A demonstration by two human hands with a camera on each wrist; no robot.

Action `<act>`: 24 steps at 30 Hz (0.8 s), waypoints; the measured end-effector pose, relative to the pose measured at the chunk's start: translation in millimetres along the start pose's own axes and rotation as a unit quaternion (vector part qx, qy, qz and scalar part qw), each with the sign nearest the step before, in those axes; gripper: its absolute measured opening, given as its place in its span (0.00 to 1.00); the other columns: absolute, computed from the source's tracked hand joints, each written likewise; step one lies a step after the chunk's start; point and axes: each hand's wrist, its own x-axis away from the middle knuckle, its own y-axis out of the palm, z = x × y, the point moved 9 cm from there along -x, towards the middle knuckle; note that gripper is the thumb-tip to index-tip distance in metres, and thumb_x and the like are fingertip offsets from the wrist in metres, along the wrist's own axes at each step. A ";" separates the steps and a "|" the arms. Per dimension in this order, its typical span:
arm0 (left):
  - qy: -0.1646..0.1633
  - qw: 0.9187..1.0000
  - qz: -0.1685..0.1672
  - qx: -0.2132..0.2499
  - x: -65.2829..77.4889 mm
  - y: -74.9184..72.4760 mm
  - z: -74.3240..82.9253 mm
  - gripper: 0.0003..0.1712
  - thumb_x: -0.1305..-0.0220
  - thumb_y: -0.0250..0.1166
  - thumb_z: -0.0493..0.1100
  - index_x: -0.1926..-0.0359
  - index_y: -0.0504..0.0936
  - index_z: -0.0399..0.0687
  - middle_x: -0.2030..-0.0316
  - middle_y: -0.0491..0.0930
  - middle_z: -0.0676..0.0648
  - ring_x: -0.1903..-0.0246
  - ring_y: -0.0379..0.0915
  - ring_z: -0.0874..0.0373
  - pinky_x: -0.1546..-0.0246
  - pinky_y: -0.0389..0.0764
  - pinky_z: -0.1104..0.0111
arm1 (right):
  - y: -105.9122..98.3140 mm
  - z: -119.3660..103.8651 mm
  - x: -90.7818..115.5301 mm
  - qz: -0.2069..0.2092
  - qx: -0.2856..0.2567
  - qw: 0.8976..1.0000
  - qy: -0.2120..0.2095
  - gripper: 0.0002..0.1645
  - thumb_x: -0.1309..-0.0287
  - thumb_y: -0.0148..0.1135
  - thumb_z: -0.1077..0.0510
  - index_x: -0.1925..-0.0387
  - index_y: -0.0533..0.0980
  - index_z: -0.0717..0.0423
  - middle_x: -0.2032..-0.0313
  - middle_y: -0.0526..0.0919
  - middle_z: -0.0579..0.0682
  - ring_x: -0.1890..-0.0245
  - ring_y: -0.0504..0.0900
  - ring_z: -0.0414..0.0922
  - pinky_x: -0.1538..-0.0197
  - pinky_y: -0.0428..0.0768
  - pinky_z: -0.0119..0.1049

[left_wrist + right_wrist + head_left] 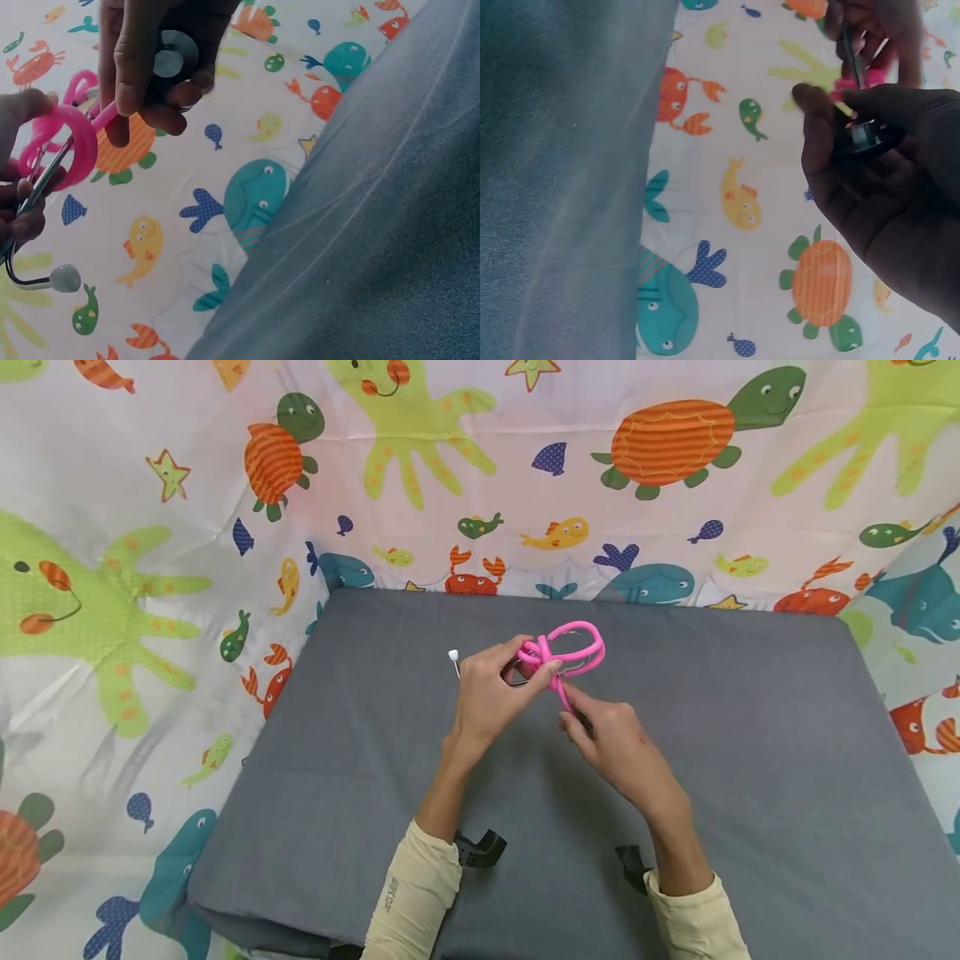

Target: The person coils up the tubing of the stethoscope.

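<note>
A stethoscope with bright pink tubing (pixel 597 647) is held above the table, its tube looped into a bundle. My left hand (pixel 483 697) grips the bundle and the metal headset; one white ear tip (pixel 453 655) sticks out past that hand. In the left wrist view the ear tip (pixel 65 278) hangs below the fingers. My right hand (pixel 622 747) holds the round chest piece (pixel 174 56) and the tube's end, just right of and below the left hand. The right wrist view shows the chest piece (pixel 866 136) between thumb and fingers. The other ear tip cannot be made out.
A grey cloth-covered table (pixel 337 760) lies under both hands. Around it hangs a white curtain (pixel 420 527) printed with sea animals. Black straps (pixel 480 850) sit at both wrists, beside pale sleeves (pixel 416 889).
</note>
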 end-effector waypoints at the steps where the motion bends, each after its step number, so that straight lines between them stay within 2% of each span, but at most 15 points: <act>1: -0.002 1.000 -0.004 -0.012 0.5 0.0 0.3 0.17 0.39 0.76 0.51 0.58 0.87 0.43 0.77 0.80 0.47 0.78 0.69 0.61 0.75 0.67 0.74 | -1.2 -3.5 1.0 0.007 0.016 1.000 -0.005 0.29 0.33 0.69 0.63 0.32 0.75 0.64 0.69 0.85 0.54 0.75 0.74 0.42 0.72 0.73 0.29; 6: 0.001 0.994 -0.044 -0.103 4.6 4.7 2.4 0.25 0.39 0.78 0.55 0.51 0.87 0.41 0.74 0.83 0.47 0.74 0.75 0.60 0.72 0.74 0.75 | -15.2 -23.3 6.5 0.091 0.064 0.991 -0.072 0.22 0.43 0.74 0.70 0.46 0.84 0.68 0.57 0.80 0.61 0.65 0.82 0.48 0.66 0.82 0.38; 8: 0.007 0.988 -0.060 -0.141 6.8 6.2 3.4 0.28 0.39 0.77 0.56 0.48 0.87 0.40 0.73 0.83 0.46 0.74 0.75 0.59 0.71 0.76 0.74 | -22.1 -30.9 7.6 0.120 0.056 0.986 -0.103 0.20 0.47 0.76 0.72 0.50 0.86 0.69 0.56 0.77 0.61 0.61 0.84 0.51 0.63 0.85 0.41; 10: 0.015 0.984 -0.072 -0.162 8.5 7.8 5.1 0.28 0.39 0.77 0.55 0.46 0.86 0.39 0.72 0.84 0.46 0.74 0.75 0.59 0.70 0.78 0.73 | -29.3 -35.3 7.6 0.137 0.032 0.982 -0.122 0.20 0.50 0.78 0.72 0.52 0.86 0.67 0.56 0.78 0.60 0.59 0.86 0.51 0.58 0.88 0.36; 13: 0.027 0.981 -0.091 -0.168 11.3 10.9 8.2 0.28 0.38 0.77 0.54 0.45 0.86 0.40 0.71 0.84 0.45 0.74 0.74 0.58 0.70 0.78 0.73 | -39.5 -37.0 5.7 0.152 0.000 0.979 -0.136 0.21 0.50 0.76 0.72 0.52 0.84 0.67 0.57 0.82 0.58 0.61 0.87 0.49 0.50 0.82 0.19; 16: 0.040 0.980 -0.117 -0.155 14.3 16.4 10.6 0.26 0.38 0.76 0.53 0.46 0.86 0.40 0.72 0.82 0.46 0.74 0.72 0.59 0.71 0.74 0.75 | -48.8 -36.1 2.1 0.176 -0.018 0.974 -0.145 0.19 0.49 0.74 0.74 0.53 0.83 0.68 0.59 0.86 0.60 0.64 0.89 0.51 0.46 0.73 0.10; 20: 0.053 0.979 -0.143 -0.135 15.5 22.0 15.2 0.26 0.36 0.75 0.54 0.45 0.86 0.40 0.72 0.81 0.47 0.74 0.70 0.61 0.72 0.69 0.78 | -60.0 -31.7 -1.8 0.224 -0.019 0.965 -0.134 0.14 0.46 0.72 0.73 0.56 0.84 0.69 0.63 0.90 0.62 0.68 0.88 0.52 0.50 0.72 0.10; 22: 0.054 0.979 -0.146 -0.130 15.1 22.1 17.2 0.27 0.37 0.76 0.54 0.46 0.86 0.40 0.73 0.81 0.48 0.75 0.70 0.61 0.72 0.68 0.78 | -64.3 -27.4 -1.8 0.248 -0.020 0.961 -0.119 0.12 0.45 0.73 0.72 0.57 0.86 0.67 0.67 0.90 0.60 0.70 0.83 0.49 0.56 0.69 0.10; 24: 0.057 0.979 -0.151 -0.123 14.4 22.2 19.9 0.27 0.39 0.77 0.53 0.47 0.87 0.41 0.74 0.80 0.48 0.75 0.69 0.62 0.72 0.67 0.78 | -67.9 -23.0 -0.8 0.263 -0.015 0.959 -0.105 0.11 0.45 0.74 0.70 0.58 0.87 0.66 0.70 0.87 0.59 0.71 0.74 0.47 0.63 0.64 0.14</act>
